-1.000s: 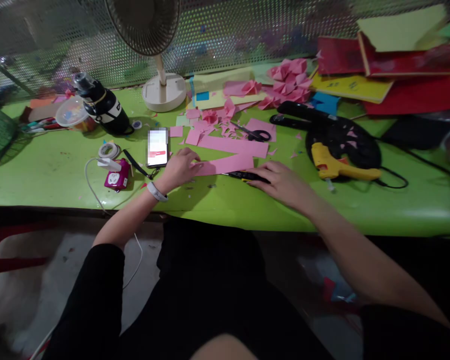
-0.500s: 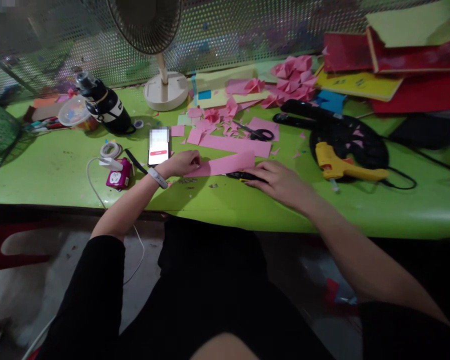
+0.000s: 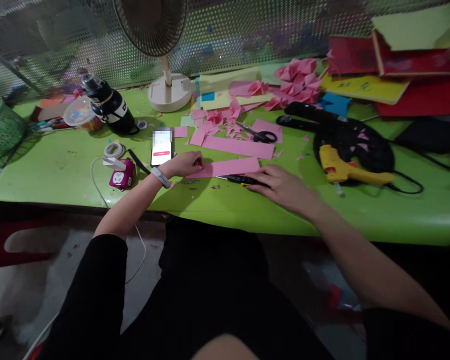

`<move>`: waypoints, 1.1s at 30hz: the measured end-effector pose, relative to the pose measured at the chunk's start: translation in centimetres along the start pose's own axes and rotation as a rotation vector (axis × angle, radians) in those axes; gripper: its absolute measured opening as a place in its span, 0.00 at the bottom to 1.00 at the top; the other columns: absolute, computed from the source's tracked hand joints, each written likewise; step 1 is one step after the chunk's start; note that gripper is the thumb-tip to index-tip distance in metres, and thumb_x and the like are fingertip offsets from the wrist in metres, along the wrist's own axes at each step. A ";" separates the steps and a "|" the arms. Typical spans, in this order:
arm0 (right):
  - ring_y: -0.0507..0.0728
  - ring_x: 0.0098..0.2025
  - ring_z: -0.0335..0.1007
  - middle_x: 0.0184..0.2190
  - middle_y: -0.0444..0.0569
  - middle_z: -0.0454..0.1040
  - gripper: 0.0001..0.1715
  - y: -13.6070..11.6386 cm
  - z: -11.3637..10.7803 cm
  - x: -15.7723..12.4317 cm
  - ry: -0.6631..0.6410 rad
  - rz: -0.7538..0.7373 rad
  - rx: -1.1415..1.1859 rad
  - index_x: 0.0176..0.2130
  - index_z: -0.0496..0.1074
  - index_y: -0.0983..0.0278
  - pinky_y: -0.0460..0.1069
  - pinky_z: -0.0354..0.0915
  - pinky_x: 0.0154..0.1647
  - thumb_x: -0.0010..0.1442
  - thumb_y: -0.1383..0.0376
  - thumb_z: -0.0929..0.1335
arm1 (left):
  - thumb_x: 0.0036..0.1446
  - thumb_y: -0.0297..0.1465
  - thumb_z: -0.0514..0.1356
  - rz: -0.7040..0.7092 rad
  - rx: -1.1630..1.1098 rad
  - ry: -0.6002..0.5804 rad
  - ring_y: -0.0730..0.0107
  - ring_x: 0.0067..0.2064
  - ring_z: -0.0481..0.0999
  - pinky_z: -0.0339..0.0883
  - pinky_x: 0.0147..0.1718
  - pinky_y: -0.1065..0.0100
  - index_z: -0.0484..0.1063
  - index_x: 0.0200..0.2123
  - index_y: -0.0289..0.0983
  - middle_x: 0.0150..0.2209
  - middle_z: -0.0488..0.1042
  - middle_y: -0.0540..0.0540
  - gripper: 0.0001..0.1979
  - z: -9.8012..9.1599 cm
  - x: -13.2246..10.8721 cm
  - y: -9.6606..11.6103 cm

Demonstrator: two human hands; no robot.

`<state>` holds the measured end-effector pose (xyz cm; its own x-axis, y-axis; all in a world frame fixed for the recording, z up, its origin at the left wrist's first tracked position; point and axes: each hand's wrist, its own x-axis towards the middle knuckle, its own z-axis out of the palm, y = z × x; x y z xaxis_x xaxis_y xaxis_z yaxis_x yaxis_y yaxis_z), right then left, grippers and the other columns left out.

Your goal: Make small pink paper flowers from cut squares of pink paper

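My left hand (image 3: 189, 163) is closed at the left end of a pink paper strip (image 3: 228, 167), its fingers curled on the paper. My right hand (image 3: 273, 182) lies at the strip's right end, with fingers closed around the handle end of a dark cutter (image 3: 240, 179). The cutter lies along the strip's near edge, its thin blade pointing left. A second pink strip (image 3: 238, 146) rests just beyond. Black-handled scissors (image 3: 264, 136) sit among pink scraps behind it.
A phone (image 3: 161, 147), tape roll (image 3: 114, 149) and magenta power adapter (image 3: 121, 175) are at left. Behind stand a bottle (image 3: 110, 108) and fan (image 3: 168, 92). Pink paper flowers (image 3: 298, 82) lie at back; a yellow glue gun (image 3: 350, 170) is at right.
The pink strip's right end, raised before, now lies flatter on the table. The whole view has shifted slightly, while both hands stay at nearly the same places on the strip.
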<state>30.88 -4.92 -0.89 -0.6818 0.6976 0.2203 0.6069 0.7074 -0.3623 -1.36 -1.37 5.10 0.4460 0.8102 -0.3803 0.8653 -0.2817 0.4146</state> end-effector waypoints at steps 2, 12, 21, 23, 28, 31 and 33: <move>0.65 0.44 0.72 0.42 0.57 0.75 0.26 0.1 -0.1 -0.3 0.006 -0.005 0.003 0.58 0.77 0.59 0.59 0.72 0.44 0.71 0.53 0.62 | 0.62 0.34 0.53 0.003 -0.019 -0.009 0.63 0.41 0.73 0.65 0.39 0.64 0.69 0.46 0.31 0.45 0.76 0.35 0.14 0.0 0.1 -0.1; 0.65 0.44 0.71 0.42 0.57 0.74 0.25 -0.9 0.3 0.6 -0.004 -0.019 0.022 0.60 0.76 0.57 0.60 0.73 0.41 0.71 0.53 0.62 | 0.60 0.34 0.54 0.022 -0.019 -0.042 0.65 0.40 0.74 0.64 0.37 0.65 0.70 0.46 0.34 0.44 0.77 0.37 0.14 -0.2 0.7 -0.9; 0.65 0.45 0.72 0.42 0.56 0.74 0.24 -1.4 0.8 1.2 0.002 -0.008 0.042 0.59 0.75 0.53 0.62 0.74 0.44 0.71 0.52 0.61 | 0.59 0.35 0.55 0.031 -0.055 -0.069 0.63 0.41 0.74 0.65 0.39 0.64 0.71 0.46 0.33 0.47 0.77 0.37 0.15 -0.5 0.8 -1.0; 0.65 0.44 0.72 0.42 0.56 0.73 0.25 -1.5 0.8 1.2 -0.006 -0.011 0.044 0.58 0.76 0.55 0.61 0.74 0.43 0.71 0.51 0.60 | 0.59 0.34 0.56 0.032 -0.052 -0.072 0.62 0.43 0.75 0.66 0.40 0.63 0.71 0.46 0.33 0.47 0.77 0.37 0.15 -0.5 0.8 -1.0; 0.65 0.44 0.72 0.41 0.57 0.74 0.27 -1.7 0.7 1.1 -0.016 -0.017 0.029 0.57 0.76 0.59 0.60 0.73 0.44 0.71 0.50 0.60 | 0.58 0.32 0.56 0.036 -0.044 -0.071 0.63 0.43 0.75 0.66 0.41 0.64 0.72 0.47 0.33 0.47 0.78 0.38 0.14 -0.5 1.0 -1.2; 0.65 0.44 0.72 0.42 0.57 0.74 0.27 -2.1 1.0 1.7 -0.002 -0.017 0.031 0.58 0.76 0.57 0.60 0.73 0.42 0.72 0.50 0.59 | 0.58 0.33 0.56 0.045 -0.046 -0.075 0.65 0.43 0.75 0.66 0.41 0.65 0.72 0.47 0.35 0.47 0.78 0.39 0.15 -0.6 1.3 -1.4; 0.65 0.44 0.72 0.42 0.57 0.74 0.27 -2.1 1.1 1.9 -0.003 -0.020 0.030 0.58 0.76 0.57 0.60 0.73 0.42 0.72 0.50 0.59 | 0.57 0.33 0.56 0.047 -0.045 -0.087 0.64 0.43 0.74 0.66 0.41 0.63 0.72 0.47 0.35 0.47 0.78 0.39 0.15 -0.6 1.4 -1.4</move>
<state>27.83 -5.23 -0.70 -0.6948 0.6830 0.2253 0.5807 0.7175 -0.3847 -2.10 0.46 4.52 0.5056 0.7486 -0.4289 0.8327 -0.2934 0.4696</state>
